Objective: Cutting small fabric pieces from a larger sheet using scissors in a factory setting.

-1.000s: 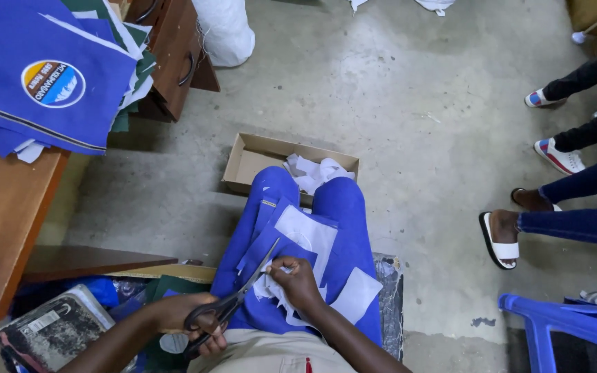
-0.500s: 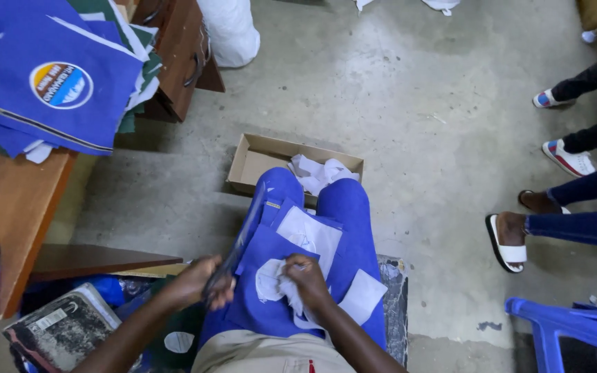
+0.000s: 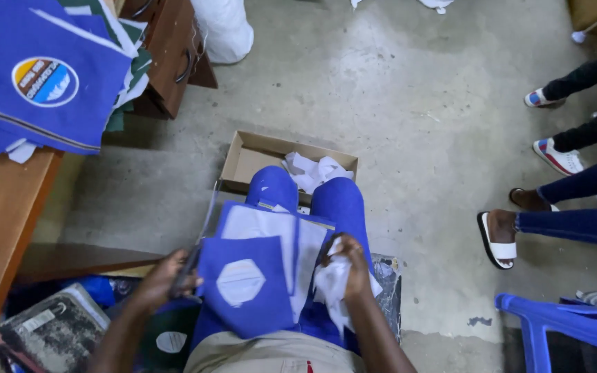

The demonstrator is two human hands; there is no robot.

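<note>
At the far left a wooden table (image 3: 1, 228) carries a stack of blue cloth pieces (image 3: 43, 69), the top one with one round badge; how many pieces lie in the stack cannot be told. Below the table one worn book (image 3: 50, 331) lies near the floor.

The left hand (image 3: 164, 280) comes up from the bottom edge, forearm angled toward the lap, fingers curled. Its grip is closed around one pair of scissors (image 3: 198, 238), whose blades point up and away along the left edge of the cloth. Just beside it, one blue cloth piece (image 3: 257, 304) lies flat on the person's lap, with one white patch (image 3: 241, 282) at its middle. Under it lies a second piece, turned pale side up (image 3: 271, 224).

Beyond the knees one open cardboard box (image 3: 257, 159) sits on the concrete floor (image 3: 395, 90), with white scraps (image 3: 316, 173) inside, too crumpled to count.

The right hand (image 3: 350, 266) rests on the right thigh, wrist bent down, its grip closed on a bunch of white trimmings (image 3: 329, 287), touching the right edge of the cloth.

Further right, four feet of other people stand on the floor: two in striped sneakers (image 3: 554, 159), two in sandals (image 3: 499, 238). One blue plastic chair (image 3: 561, 328) shows in the lower right corner.
</note>
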